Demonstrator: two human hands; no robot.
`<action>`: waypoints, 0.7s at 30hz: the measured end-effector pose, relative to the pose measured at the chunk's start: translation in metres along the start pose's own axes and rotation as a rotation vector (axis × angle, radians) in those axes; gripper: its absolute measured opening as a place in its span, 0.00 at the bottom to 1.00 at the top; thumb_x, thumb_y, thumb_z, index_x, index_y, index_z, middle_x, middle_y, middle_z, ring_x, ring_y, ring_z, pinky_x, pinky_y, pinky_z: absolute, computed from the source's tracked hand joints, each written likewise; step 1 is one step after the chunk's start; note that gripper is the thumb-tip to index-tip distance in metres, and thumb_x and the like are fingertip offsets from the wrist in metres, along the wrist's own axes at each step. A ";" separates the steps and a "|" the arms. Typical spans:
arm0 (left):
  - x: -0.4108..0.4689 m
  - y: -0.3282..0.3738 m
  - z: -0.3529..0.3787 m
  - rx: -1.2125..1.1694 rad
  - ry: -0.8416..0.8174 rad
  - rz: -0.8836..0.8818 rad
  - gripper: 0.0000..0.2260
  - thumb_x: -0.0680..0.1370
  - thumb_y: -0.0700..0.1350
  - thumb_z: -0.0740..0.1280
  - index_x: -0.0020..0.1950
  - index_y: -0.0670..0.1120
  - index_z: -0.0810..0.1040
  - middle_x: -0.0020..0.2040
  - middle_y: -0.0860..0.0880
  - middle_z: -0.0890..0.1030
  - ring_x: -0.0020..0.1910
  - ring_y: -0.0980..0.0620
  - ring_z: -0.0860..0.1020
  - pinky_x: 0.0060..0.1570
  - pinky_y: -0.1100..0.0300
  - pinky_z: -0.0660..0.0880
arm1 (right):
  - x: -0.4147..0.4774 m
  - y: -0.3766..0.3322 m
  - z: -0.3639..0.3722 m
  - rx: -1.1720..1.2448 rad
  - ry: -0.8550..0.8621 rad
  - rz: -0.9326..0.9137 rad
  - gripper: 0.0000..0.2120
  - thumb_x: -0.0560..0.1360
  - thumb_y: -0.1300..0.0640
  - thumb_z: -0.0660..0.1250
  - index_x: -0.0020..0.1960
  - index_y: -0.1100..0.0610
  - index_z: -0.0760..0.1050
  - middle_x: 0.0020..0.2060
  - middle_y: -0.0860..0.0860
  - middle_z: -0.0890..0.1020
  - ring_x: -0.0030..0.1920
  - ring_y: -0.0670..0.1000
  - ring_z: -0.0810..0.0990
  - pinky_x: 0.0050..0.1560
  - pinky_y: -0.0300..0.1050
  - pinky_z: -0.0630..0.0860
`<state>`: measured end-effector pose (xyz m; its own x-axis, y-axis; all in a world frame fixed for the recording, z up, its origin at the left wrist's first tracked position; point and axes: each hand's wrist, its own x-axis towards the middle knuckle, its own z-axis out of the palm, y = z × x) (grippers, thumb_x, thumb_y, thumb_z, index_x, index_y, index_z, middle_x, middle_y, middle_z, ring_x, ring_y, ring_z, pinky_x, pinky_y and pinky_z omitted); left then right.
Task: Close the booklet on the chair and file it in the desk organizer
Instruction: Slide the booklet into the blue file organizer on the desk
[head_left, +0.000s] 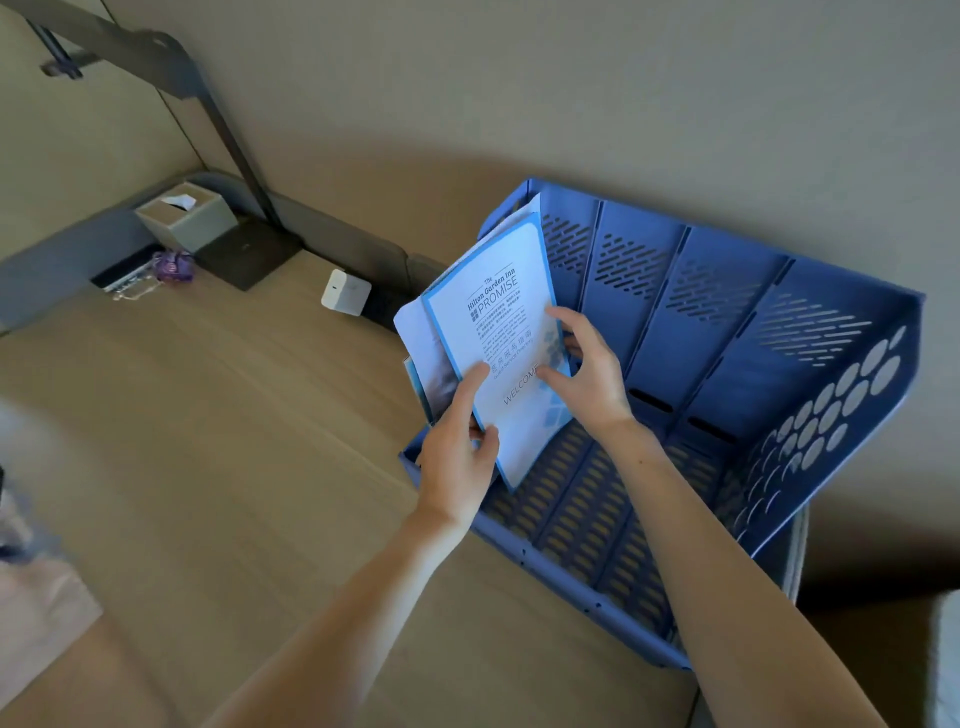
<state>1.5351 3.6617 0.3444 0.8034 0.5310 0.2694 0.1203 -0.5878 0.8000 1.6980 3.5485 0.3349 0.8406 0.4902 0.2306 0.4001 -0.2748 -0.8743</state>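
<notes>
A white booklet (501, 317) with a light-blue border and printed text stands closed and tilted in the leftmost slot of the blue plastic desk organizer (727, 364). Other papers stand behind it in that slot. My left hand (460, 447) grips the booklet's lower left edge, thumb on the cover. My right hand (587, 369) holds its right edge, fingers curled behind it and thumb on the front. The organizer rests on the wooden desk (234, 441) against the wall, and its other slots hold nothing.
At the back left of the desk stand a grey tissue box (184, 215), a dark lamp base (244, 254) with its angled arm, a purple object (174, 266) and a white charger (345, 292). A white thing shows at the lower right edge.
</notes>
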 end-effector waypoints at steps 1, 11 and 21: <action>0.000 -0.001 0.001 0.001 0.005 -0.001 0.32 0.75 0.33 0.67 0.70 0.62 0.63 0.56 0.62 0.75 0.35 0.51 0.75 0.39 0.63 0.76 | 0.000 0.002 0.001 0.004 -0.005 0.002 0.37 0.70 0.66 0.75 0.69 0.37 0.66 0.67 0.44 0.73 0.65 0.47 0.74 0.67 0.45 0.72; 0.002 -0.008 0.010 0.042 0.021 -0.037 0.34 0.76 0.33 0.68 0.70 0.64 0.61 0.57 0.46 0.80 0.37 0.56 0.75 0.41 0.78 0.70 | 0.008 0.005 0.001 0.033 -0.067 -0.016 0.37 0.70 0.68 0.75 0.71 0.43 0.67 0.68 0.46 0.73 0.67 0.46 0.72 0.70 0.47 0.71; 0.009 -0.007 0.012 0.034 -0.019 -0.065 0.33 0.76 0.34 0.67 0.69 0.65 0.60 0.54 0.41 0.80 0.37 0.56 0.75 0.39 0.78 0.71 | 0.014 0.008 -0.003 0.014 -0.036 -0.003 0.38 0.69 0.64 0.76 0.70 0.38 0.66 0.66 0.44 0.75 0.65 0.44 0.73 0.69 0.46 0.72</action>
<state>1.5484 3.6635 0.3348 0.8042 0.5571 0.2073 0.1915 -0.5730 0.7969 1.7142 3.5507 0.3321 0.8256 0.5207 0.2175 0.3968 -0.2617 -0.8798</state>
